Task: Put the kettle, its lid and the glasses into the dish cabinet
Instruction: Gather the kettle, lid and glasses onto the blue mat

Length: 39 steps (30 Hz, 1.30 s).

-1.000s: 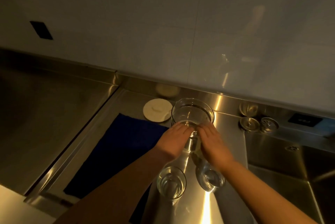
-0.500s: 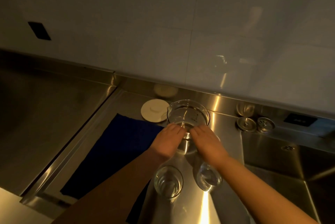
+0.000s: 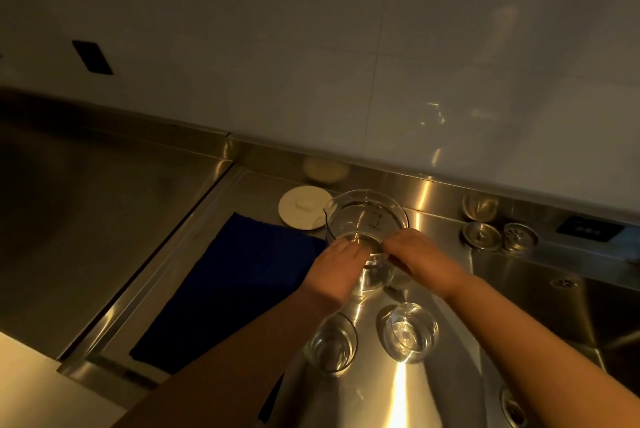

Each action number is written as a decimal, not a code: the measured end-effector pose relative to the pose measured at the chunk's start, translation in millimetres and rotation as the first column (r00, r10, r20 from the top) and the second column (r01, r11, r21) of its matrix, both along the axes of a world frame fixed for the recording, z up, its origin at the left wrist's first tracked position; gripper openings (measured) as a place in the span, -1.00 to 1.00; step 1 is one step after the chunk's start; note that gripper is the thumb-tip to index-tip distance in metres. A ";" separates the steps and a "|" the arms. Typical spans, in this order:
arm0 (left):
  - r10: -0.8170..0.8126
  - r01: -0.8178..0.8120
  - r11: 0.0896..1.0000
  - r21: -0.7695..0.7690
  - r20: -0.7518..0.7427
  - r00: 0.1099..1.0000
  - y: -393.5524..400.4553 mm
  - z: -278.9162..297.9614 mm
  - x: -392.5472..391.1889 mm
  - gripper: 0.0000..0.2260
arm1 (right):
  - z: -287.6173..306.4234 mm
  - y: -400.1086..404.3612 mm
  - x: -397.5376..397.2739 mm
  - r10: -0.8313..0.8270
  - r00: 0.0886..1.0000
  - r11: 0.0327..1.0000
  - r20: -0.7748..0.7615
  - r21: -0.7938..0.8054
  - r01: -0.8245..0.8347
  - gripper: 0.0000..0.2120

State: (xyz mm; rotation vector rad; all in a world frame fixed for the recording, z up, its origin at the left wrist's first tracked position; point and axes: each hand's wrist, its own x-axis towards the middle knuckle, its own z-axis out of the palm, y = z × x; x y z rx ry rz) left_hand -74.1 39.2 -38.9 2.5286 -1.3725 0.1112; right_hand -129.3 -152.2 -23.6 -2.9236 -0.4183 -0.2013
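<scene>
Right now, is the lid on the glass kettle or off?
Off. The white lid lies flat on the steel counter beside the glass kettle, whose mouth is open.

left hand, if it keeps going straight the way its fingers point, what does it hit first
Probably the glass kettle: the left hand points up and right, fingertips already at its near wall, though exact contact is unclear.

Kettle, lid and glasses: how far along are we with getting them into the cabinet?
Nothing looks put away yet. In hand: left hand and right hand both hold the glass kettle, on or just above the steel counter. Left: the white lid beside it, and two glasses in front. No cabinet is in view.
</scene>
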 end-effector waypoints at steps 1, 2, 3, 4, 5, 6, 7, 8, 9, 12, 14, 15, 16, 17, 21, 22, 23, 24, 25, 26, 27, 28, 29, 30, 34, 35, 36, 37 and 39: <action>-0.006 0.006 1.000 0.005 0.005 1.000 -0.1 -0.6 -1.1 -0.66 | 1.2 -1.1 0.6 0.005 1.000 1.000 -0.014 -0.013 -0.006 -0.95; -0.008 0.008 1.000 0.010 0.004 1.000 -0.5 -1.0 -1.9 -0.65 | 2.3 -0.6 1.4 0.004 1.000 0.999 -0.022 -0.031 -0.005 -0.93; -0.004 0.004 1.000 0.014 -0.003 1.000 -1.0 -1.0 -1.9 -0.66 | 2.8 1.0 2.0 -0.002 1.000 0.999 -0.020 -0.048 0.001 -0.91; 0.006 -0.005 1.000 0.017 -0.013 1.000 -2.0 -0.5 -0.9 -0.67 | 2.9 3.9 2.1 -0.012 1.000 0.998 -0.012 -0.057 0.011 -0.90; 0.018 -0.017 1.000 0.025 -0.027 0.999 -3.0 0.6 1.1 -0.69 | 2.2 7.9 1.4 -0.023 1.000 0.998 0.001 -0.059 0.023 -0.89; 0.029 -0.027 0.999 0.041 -0.033 0.999 -4.1 2.1 3.8 -0.71 | 0.7 12.7 0.0 -0.033 0.999 0.998 0.018 -0.054 0.034 -0.88; 0.033 -0.032 0.997 0.069 -0.023 0.999 -5.5 4.4 7.0 -0.74 | -1.7 18.0 -1.9 -0.054 0.998 0.998 0.035 -0.043 0.055 -0.86; 0.032 -0.032 0.994 0.104 -0.002 0.999 -6.8 6.8 10.6 -0.78 | -5.0 23.6 -4.2 -0.091 0.994 0.995 0.056 -0.023 0.092 -0.83; 0.034 -0.035 0.990 0.134 0.012 0.999 -7.9 8.4 13.8 -0.81 | -9.3 28.5 -6.7 -0.140 0.987 0.990 0.082 0.012 0.139 -0.82; 0.019 -0.029 0.984 0.178 0.061 0.998 -10.4 8.0 17.1 -0.78 | -18.2 40.4 -10.4 -0.240 0.957 0.967 0.161 0.128 0.220 -0.81; -0.004 -0.014 0.980 0.201 0.091 0.996 -10.4 6.5 15.0 -0.77 | -20.1 41.8 -9.6 -0.245 0.953 0.963 0.178 0.155 0.219 -0.82; -0.010 -0.008 0.979 0.202 0.091 0.996 -9.6 5.1 14.4 -0.77 | -20.5 41.0 -8.8 -0.240 0.954 0.964 0.178 0.159 0.213 -0.82; -0.013 -0.003 0.982 0.191 0.086 0.996 -9.0 3.7 14.6 -0.78 | -20.9 39.5 -8.2 -0.235 0.956 0.965 0.175 0.162 0.208 -0.82; -0.006 -0.007 0.986 0.164 0.075 0.997 -8.6 3.0 14.8 -0.79 | -21.6 38.2 -7.8 -0.233 0.957 0.965 0.171 0.165 0.205 -0.83; 0.016 -0.018 0.996 0.087 0.026 1.000 -8.1 0.5 14.6 -0.79 | -26.0 37.8 -8.3 -0.229 0.953 0.965 0.199 0.171 0.196 -0.83; 0.018 -0.020 0.997 0.078 0.023 1.000 -7.6 -1.1 14.6 -0.80 | -26.8 38.0 -8.5 -0.235 0.950 0.963 0.205 0.178 0.200 -0.83; 0.021 -0.023 0.997 0.074 0.024 0.999 -7.1 -2.2 14.4 -0.80 | -27.5 38.2 -8.7 -0.241 0.947 0.962 0.211 0.182 0.204 -0.83; 0.026 -0.027 0.997 0.071 0.025 0.999 -6.8 -2.9 14.2 -0.81 | -28.2 38.2 -9.0 -0.247 0.944 0.961 0.221 0.181 0.209 -0.83; 0.027 -0.029 0.997 0.069 0.025 0.999 -6.8 -3.4 14.1 -0.81 | -28.9 38.3 -9.2 -0.252 0.939 0.961 0.234 0.176 0.214 -0.83; 0.025 -0.027 0.997 0.071 0.029 0.999 -6.8 -4.0 13.9 -0.82 | -29.4 38.3 -9.3 -0.256 0.935 0.961 0.247 0.170 0.219 -0.82; 0.022 -0.025 0.997 0.076 0.036 0.999 -7.0 -4.0 13.6 -0.83 | -29.8 38.4 -9.4 -0.257 0.931 0.962 0.258 0.163 0.221 -0.81; 0.023 -0.026 0.997 0.077 0.038 0.999 -6.9 -3.9 13.1 -0.83 | -30.1 38.7 -9.3 -0.256 0.929 0.963 0.267 0.159 0.219 -0.81; 0.025 -0.028 0.997 0.078 0.039 0.999 -6.7 -3.9 13.0 -0.83 | -30.5 38.7 -9.4 -0.252 0.928 0.964 0.276 0.158 0.214 -0.80; 0.025 -0.028 0.997 0.076 0.041 0.999 -6.4 -4.5 13.1 -0.83 | -31.1 38.6 -9.3 -0.244 0.927 0.966 0.285 0.159 0.205 -0.79; 0.024 -0.026 0.999 0.045 0.044 0.999 -5.1 -5.8 12.4 -0.80 | -32.3 36.9 -9.9 -0.227 0.930 0.970 0.288 0.146 0.192 -0.79; 0.025 -0.027 0.999 0.043 0.046 0.999 -5.2 -6.0 12.5 -0.79 | -32.5 36.2 -10.1 -0.222 0.933 0.972 0.284 0.133 0.191 -0.81; 0.024 -0.026 0.999 0.041 0.046 0.999 -5.2 -6.4 12.4 -0.80 | -32.4 35.5 -10.2 -0.217 0.936 0.974 0.279 0.121 0.189 -0.84; 0.022 -0.024 0.999 0.031 0.041 0.999 -5.5 -6.8 12.9 -0.80 | -32.2 34.8 -10.5 -0.212 0.937 0.976 0.277 0.107 0.189 -0.88; 0.025 -0.025 0.999 0.021 0.027 0.999 -5.8 -8.0 13.4 -0.81 | -30.1 34.7 -11.1 -0.208 0.937 0.978 0.279 0.076 0.194 -0.85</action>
